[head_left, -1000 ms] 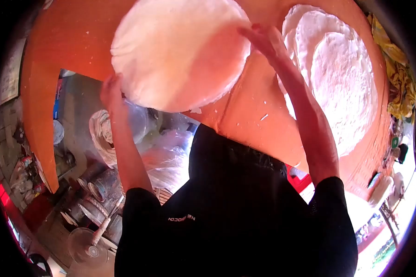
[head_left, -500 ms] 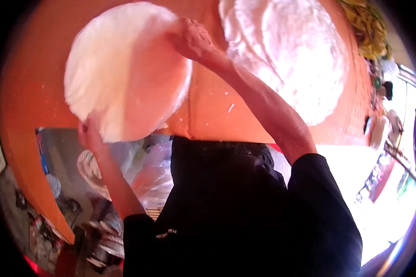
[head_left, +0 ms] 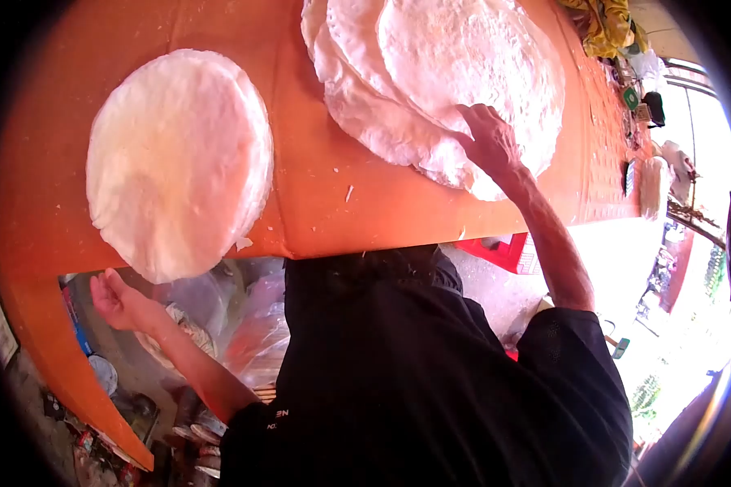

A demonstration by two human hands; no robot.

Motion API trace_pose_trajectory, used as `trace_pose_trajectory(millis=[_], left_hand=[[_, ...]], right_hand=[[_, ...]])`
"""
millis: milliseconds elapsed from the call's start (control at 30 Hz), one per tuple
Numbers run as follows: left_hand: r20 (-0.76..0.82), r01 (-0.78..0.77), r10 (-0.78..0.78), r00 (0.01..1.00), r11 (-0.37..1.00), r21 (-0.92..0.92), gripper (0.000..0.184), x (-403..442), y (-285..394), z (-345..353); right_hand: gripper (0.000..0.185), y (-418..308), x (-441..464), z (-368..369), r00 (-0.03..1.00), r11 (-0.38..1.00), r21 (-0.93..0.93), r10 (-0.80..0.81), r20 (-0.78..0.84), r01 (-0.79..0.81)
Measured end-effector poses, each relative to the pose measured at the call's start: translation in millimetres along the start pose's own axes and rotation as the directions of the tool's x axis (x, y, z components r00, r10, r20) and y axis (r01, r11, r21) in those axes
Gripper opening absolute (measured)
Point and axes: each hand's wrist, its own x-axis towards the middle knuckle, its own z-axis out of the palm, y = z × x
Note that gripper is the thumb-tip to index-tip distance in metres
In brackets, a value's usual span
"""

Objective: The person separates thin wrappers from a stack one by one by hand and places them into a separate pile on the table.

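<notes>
Two piles of thin, round, pale flatbreads lie on the orange tabletop. The left pile [head_left: 175,162] is neatly stacked, with its near edge reaching the table's front edge. On the right, the larger pile [head_left: 495,73] has uneven, overlapping layers. My right hand [head_left: 494,146] is over its near part, thumb and fingers bent at the edge of an upper flatbread. The fingertips seem to pinch that edge. Just off the table's front edge, below the left pile, my left hand [head_left: 118,302] is palm up, its fingers loosely curled and apart with nothing in them.
The orange table [head_left: 300,203] has small white scraps on it. Yellow cloth [head_left: 607,28] lies at the far right end. Under the table are clear plastic bags [head_left: 256,316] and a red crate [head_left: 508,253]. Various items stand along the right side.
My right hand has moved from the left pile to the right pile. My left hand has come off the left pile's edge and dropped below it. The camera view has shifted.
</notes>
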Motion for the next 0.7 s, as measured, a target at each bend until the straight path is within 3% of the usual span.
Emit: trace_pose_trajectory(millis=[100,133,200,233,267,300,333,367,400,467,500,533,567,600,633,667,700], left_hand=[[0.114,-0.072,0.082,0.99,0.994,-0.085,0.029,-32.8,57.9,12.0],[0.132,0.076,-0.065,0.989,0.993,-0.086,0.025,-54.6,89.3,22.2],[0.294,0.026,0.04,0.955,0.976,-0.216,0.023,-85.0,96.7,36.2],[0.382,0.073,0.037,0.924,0.96,-0.269,0.024,-104.2,101.9,43.4],[0.486,0.28,-0.103,0.868,0.909,-0.308,0.027,-123.8,116.7,52.3],[0.578,0.281,-0.07,0.813,0.916,-0.285,0.027,-141.9,122.2,60.2],[0.663,0.281,-0.038,0.747,0.923,-0.264,0.028,-159.1,129.1,68.0],[0.739,0.409,-0.128,0.661,0.888,-0.211,0.027,-177.2,146.6,74.9],[0.793,0.51,-0.132,0.595,0.824,-0.245,0.026,-195.2,147.9,82.2],[0.887,0.563,-0.139,0.439,0.812,-0.151,0.028,-218.9,160.6,94.7],[0.887,0.557,-0.137,0.44,0.817,-0.151,0.028,-229.0,165.5,100.3],[0.922,0.667,-0.175,0.345,0.737,-0.11,0.03,-238.9,168.6,107.1],[0.95,0.764,-0.202,0.24,0.643,-0.056,0.031,-247.7,172.0,114.3],[0.951,0.761,-0.203,0.234,0.647,-0.049,0.031,-254.8,176.0,121.2],[0.977,0.825,-0.166,0.135,0.565,-0.018,0.036,-260.2,179.9,130.4],[0.993,0.877,-0.114,0.044,0.48,0.017,0.042,-264.0,184.9,141.5],[0.993,0.875,-0.109,0.048,0.484,0.011,0.042,-268.3,190.9,152.6]], right_hand=[[0.04,4.9,0.0,9.3,0.99,0.998,-0.006,-0.059,-0.128,0.058],[0.037,4.0,1.5,7.7,0.982,0.996,-0.041,-0.081,-0.168,0.075],[0.038,-3.4,2.5,5.9,0.976,0.993,-0.045,-0.113,-0.185,0.107],[0.038,-5.5,1.6,5.8,0.972,0.99,-0.048,-0.141,-0.19,0.134],[0.028,-1.3,2.2,7.8,0.923,0.959,-0.086,-0.282,-0.261,0.268],[0.028,10.6,2.9,7.6,0.922,0.959,-0.082,-0.282,-0.266,0.27],[0.021,28.5,3.8,6.4,0.937,0.951,-0.113,-0.305,-0.172,0.288],[0.014,41.3,4.9,6.0,0.945,0.941,-0.141,-0.32,-0.075,0.307],[0.012,45.0,12.8,-0.8,0.885,0.925,-0.105,-0.38,-0.269,0.366],[0.008,64.2,26.7,-18.4,0.898,0.95,-0.176,-0.303,-0.319,0.258],[0.006,71.0,33.3,-44.5,0.936,0.962,-0.24,-0.198,-0.293,0.128],[0.004,68.0,40.3,-80.0,0.855,0.973,-0.159,-0.222,-0.469,0.166],[0.0,72.2,46.3,-106.6,0.841,0.954,-0.278,-0.238,-0.486,0.11],[0.01,49.7,41.1,-140.5,0.857,0.999,0.024,0.034,-0.514,-0.026],[0.009,30.5,35.0,-161.6,0.857,0.998,0.058,0.012,-0.515,0.021],[0.006,27.1,27.6,-160.4,0.849,0.989,-0.081,-0.15,-0.507,0.126],[0.004,24.9,21.0,-154.3,0.822,0.949,-0.218,-0.308,-0.478,0.229]])
